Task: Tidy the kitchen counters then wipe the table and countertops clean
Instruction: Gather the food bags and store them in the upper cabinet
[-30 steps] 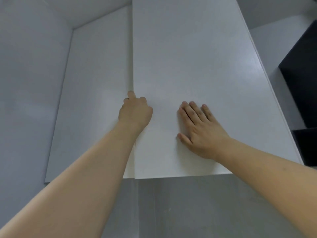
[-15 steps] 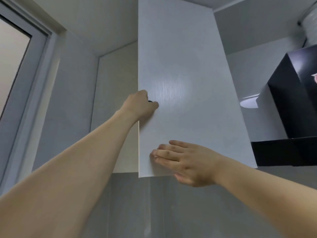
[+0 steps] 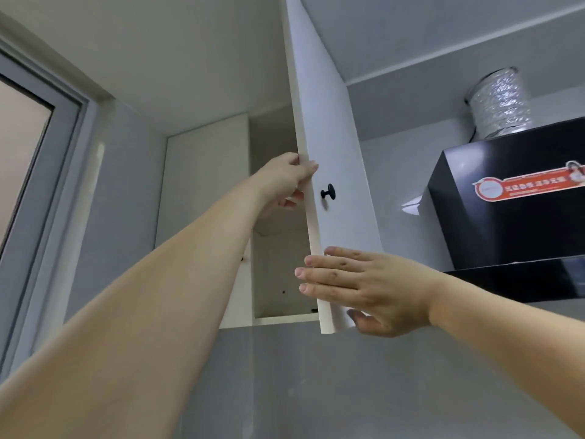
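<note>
Overhead, the left hand (image 3: 286, 182) grips the free edge of the white cupboard door (image 3: 332, 147), fingers curled round it just above the black knob (image 3: 328, 191). The right hand (image 3: 364, 288) lies lower on the same door, fingers straight across its face, thumb under the bottom corner. The door stands ajar between the hands. Cupboard interior (image 3: 278, 270) is dim; contents cannot be made out. Black extractor hood (image 3: 506, 201) to the right is cut off at the frame edge.
</note>
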The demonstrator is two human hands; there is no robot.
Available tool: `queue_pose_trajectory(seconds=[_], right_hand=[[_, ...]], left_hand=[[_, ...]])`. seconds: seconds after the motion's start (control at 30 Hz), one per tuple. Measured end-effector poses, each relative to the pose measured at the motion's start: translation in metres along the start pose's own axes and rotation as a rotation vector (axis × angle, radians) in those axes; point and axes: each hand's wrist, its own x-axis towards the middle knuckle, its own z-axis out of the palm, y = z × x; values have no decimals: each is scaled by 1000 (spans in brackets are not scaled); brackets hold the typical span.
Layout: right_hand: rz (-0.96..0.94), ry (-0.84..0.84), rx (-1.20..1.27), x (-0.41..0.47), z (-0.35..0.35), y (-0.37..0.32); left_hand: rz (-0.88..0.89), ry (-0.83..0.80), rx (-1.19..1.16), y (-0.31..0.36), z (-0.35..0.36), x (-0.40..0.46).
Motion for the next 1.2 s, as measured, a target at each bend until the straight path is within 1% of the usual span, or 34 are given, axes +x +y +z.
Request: queue_pose_trajectory(seconds=[0.07,0.2,0.33,0.47,0.6,0.8,0.97,1.1,1.2], right_hand=[[-3,-40,-39,-16,-13,6],[13,-93,-84,-41,-29,14],[41,-117,-86,-59,-40,16],[60,-84,-18,-71,-50,19],[82,-78,-61,-76,-63,21],[187,-191,-151,-87,-77,23],[249,-267,-169,-66,-74,8],[310,-293,-139,-43,-55,-20],[305,-247,-127,-26,-26,-51]], left_hand=[[-2,-57,6,6,8,2],[9,-94,74,19,26,4],[1,-79,114,34,39,4],[33,-75,144,47,53,2],[29,-79,120,55,68,2],[98,-24,76,69,98,2],[88,-44,55,54,91,-4],[88,40,132,17,73,-21],[58,119,232,-36,52,-42]])
